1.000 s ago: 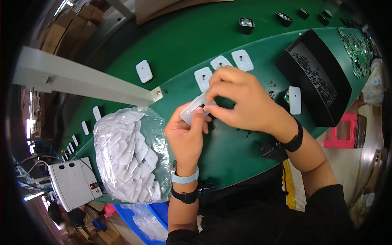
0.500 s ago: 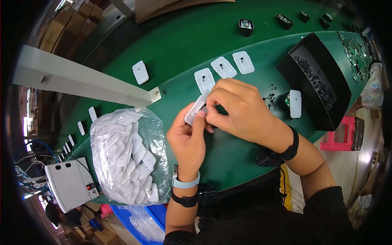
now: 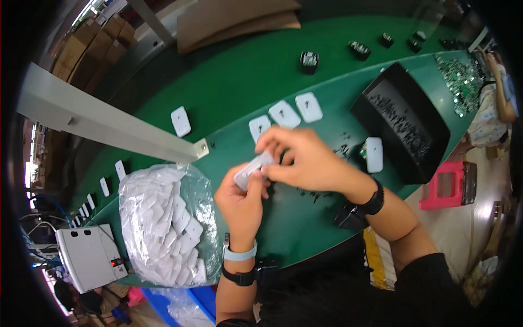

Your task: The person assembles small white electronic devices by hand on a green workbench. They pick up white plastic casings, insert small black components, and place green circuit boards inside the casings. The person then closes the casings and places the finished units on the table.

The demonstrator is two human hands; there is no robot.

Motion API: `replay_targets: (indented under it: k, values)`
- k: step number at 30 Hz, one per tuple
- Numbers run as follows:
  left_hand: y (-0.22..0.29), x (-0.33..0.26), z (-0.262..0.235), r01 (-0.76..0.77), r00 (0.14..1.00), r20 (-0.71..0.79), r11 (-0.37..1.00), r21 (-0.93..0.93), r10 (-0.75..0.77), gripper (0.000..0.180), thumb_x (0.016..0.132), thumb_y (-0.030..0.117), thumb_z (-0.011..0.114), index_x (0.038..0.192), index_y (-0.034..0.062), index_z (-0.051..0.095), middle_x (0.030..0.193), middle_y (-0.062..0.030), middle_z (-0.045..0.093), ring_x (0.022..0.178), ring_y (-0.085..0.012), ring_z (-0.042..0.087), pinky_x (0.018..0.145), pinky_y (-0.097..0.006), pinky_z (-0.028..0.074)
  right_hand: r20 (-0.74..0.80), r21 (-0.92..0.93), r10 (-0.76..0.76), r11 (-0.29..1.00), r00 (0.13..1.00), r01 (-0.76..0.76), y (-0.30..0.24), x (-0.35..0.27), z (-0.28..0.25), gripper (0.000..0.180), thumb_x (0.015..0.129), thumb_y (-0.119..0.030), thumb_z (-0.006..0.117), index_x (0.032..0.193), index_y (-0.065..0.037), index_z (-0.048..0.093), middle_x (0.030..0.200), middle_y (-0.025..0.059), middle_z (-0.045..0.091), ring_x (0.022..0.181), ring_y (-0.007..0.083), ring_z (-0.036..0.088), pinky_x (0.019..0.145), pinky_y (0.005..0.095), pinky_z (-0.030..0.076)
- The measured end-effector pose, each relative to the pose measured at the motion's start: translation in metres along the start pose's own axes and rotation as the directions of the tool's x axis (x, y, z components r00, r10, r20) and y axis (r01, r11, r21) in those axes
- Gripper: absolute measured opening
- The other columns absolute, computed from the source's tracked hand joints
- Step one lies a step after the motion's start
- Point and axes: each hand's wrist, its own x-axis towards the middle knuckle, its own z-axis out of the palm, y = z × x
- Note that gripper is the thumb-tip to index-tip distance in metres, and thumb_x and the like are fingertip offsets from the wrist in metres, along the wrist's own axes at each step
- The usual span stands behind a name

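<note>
My left hand (image 3: 239,199) grips a white plastic cover (image 3: 248,173) between thumb and fingers, above the green table. My right hand (image 3: 310,163) is at the other end of the same cover, its thumb against the edge and its fingers bent around that end. The fingers partly hide the cover's inner side, and slight blur obscures any small part there. Just beyond my hands, three white covers (image 3: 284,114) lie in a row, each with a small dark part on it.
A clear bag of white covers (image 3: 158,229) lies left, near a metal post (image 3: 109,120). At right are a black box of small black parts (image 3: 400,122), a white cover with a circuit board (image 3: 373,155) and loose black parts (image 3: 342,150). A person (image 3: 490,109) is far right.
The view has shifted, and both hands appear lower and slightly left. My right fingers have loosened from their pinch and spread around the cover's end. The cover is tilted flatter.
</note>
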Motion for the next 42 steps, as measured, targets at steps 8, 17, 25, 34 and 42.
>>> replay_targets:
  k: [8,17,25,34,42]
  values:
    - [0.001,0.01,-0.012,0.044,0.998,-0.042,0.989,-0.141,-0.05,0.012,0.093,0.003,0.06,0.096,-0.0074,0.066,0.082,-0.0145,0.069,0.06,-0.0154,0.064,0.047,-0.024,0.047,-0.208,-0.248,-0.123,0.966,0.97,0.069,-0.003,0.047,-0.037,0.026,0.081,-0.022,0.083,0.091,-0.002,0.068,0.079,0.0021,0.066,0.071,0.0077,0.06,0.065,0.0259,0.051]
    - [-0.005,0.02,-0.019,0.153,0.988,0.057,0.842,-0.517,-0.145,0.018,0.098,0.01,0.063,0.111,-0.0032,0.066,0.097,-0.0089,0.069,0.072,-0.0143,0.061,0.062,-0.027,0.047,-0.496,-0.823,-0.075,0.358,0.865,-0.441,0.068,0.132,-0.122,0.029,0.084,-0.016,0.068,0.107,-0.001,0.064,0.106,0.0238,0.065,0.102,0.0408,0.067,0.09,0.048,0.054]
    - [-0.003,0.021,-0.034,0.182,0.983,0.113,0.678,-0.712,-0.145,0.036,0.107,0.023,0.049,0.125,-0.0066,0.058,0.115,-0.017,0.067,0.094,-0.0253,0.068,0.079,-0.036,0.054,0.028,-0.127,-0.003,0.992,1.0,0.007,-0.037,0.06,-0.041,0.026,0.088,-0.001,0.064,0.113,-0.001,0.061,0.107,0.0068,0.06,0.099,0.0146,0.062,0.087,0.0301,0.052]
    - [-0.001,0.017,-0.017,0.135,0.99,0.105,0.797,-0.589,-0.091,0.043,0.105,0.018,0.05,0.138,-0.0091,0.05,0.134,-0.0179,0.06,0.123,-0.0273,0.059,0.107,-0.043,0.047,0.056,0.165,0.026,0.986,0.998,-0.035,-0.002,0.017,-0.007,0.038,0.085,-0.002,0.078,0.117,-0.001,0.059,0.111,0.0069,0.068,0.089,0.0083,0.064,0.082,0.024,0.052]
    - [-0.004,0.012,-0.01,0.144,0.989,0.107,0.871,-0.47,-0.106,0.037,0.103,0.01,0.052,0.133,-0.0097,0.056,0.128,-0.0178,0.065,0.118,-0.0247,0.063,0.106,-0.041,0.048,-0.138,0.043,-0.083,0.995,0.987,0.09,0.007,0.011,0.002,0.032,0.084,-0.004,0.079,0.114,0.002,0.069,0.107,0.0094,0.07,0.083,0.0127,0.068,0.074,0.0278,0.057]
